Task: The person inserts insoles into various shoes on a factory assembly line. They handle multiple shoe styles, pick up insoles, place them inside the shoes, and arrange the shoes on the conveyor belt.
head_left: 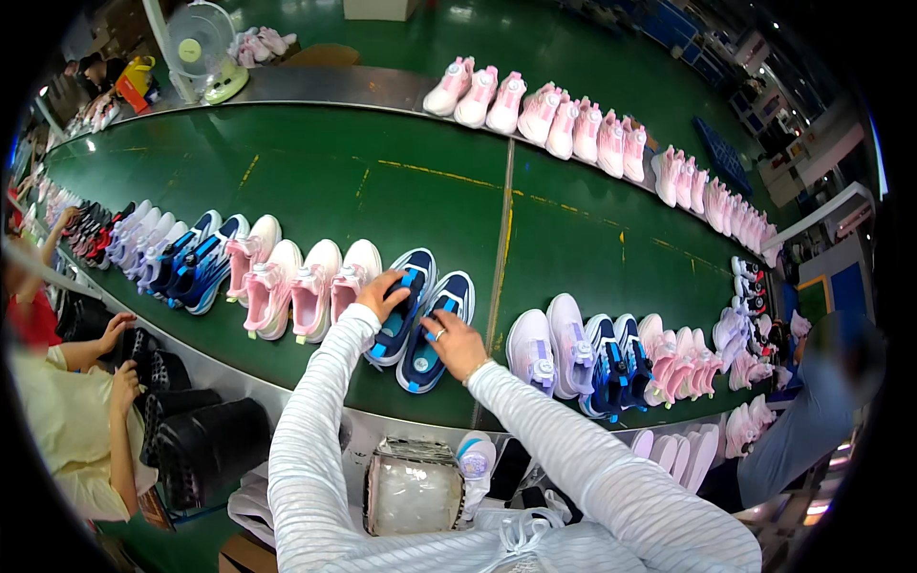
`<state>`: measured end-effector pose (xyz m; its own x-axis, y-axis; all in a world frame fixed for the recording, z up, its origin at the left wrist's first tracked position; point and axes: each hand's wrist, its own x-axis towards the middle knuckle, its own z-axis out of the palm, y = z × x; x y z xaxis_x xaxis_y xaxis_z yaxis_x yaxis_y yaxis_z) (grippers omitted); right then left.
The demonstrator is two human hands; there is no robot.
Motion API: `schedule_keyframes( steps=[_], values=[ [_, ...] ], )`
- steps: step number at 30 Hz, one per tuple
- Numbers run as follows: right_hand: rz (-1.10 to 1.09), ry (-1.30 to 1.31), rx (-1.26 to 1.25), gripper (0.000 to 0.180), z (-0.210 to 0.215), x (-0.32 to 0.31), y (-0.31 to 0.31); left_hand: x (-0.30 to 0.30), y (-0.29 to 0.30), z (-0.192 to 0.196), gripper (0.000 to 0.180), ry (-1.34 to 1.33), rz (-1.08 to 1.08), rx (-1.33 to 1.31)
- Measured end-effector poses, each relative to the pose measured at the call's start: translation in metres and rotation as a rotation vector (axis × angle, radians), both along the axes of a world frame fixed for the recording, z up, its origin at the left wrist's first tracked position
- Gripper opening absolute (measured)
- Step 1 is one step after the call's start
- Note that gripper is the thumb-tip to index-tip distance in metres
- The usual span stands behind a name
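Striped white sleeves lead from the lower edge to my hands on the green conveyor belt point(382, 181). My left hand point(380, 294) lies curled over the collar of the left navy-and-blue sneaker point(405, 304); my right hand point(457, 344), fingers loosely spread, presses on the right navy-and-blue sneaker point(437, 334). Both shoes run long axis near-to-far, toes away from me. Judged step: squaring the pair within the row; the next move calls for even side spacing beside the pink-and-white sneakers point(315, 286).

Green conveyor belt point(382, 181), white fan point(202, 48) far end, green floor point(535, 43) beyond, bright light
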<state>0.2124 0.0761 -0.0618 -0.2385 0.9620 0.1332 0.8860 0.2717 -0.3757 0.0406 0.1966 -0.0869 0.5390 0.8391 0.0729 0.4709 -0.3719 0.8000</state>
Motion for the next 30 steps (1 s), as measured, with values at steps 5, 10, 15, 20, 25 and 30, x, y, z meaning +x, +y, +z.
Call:
schedule_keyframes(
  steps=[5,10,15,20,25,30],
  values=[
    [-0.043,0.534,-0.251,0.023,0.026,0.045,0.04,0.023,0.018,0.001,0.041,-0.32,0.053,-0.313],
    [0.02,0.741,-0.63,0.027,0.053,0.078,0.082,0.04,0.034,0.011,0.035,-0.414,0.051,-0.386],
    [-0.087,0.87,-0.824,0.035,0.063,0.091,0.096,0.062,0.041,0.019,0.033,-0.374,0.133,-0.438],
    [-0.082,0.884,-0.786,0.04,0.047,0.087,0.098,0.061,0.05,0.007,0.026,-0.421,0.203,-0.455],
    [0.009,0.868,-0.667,0.05,0.038,0.094,0.07,0.076,0.043,0.015,0.033,-0.456,0.202,-0.737],
    [-0.038,0.38,-0.447,0.039,0.079,0.061,-0.029,-0.044,0.095,-0.059,0.029,-0.377,0.192,-0.273]
  ],
)
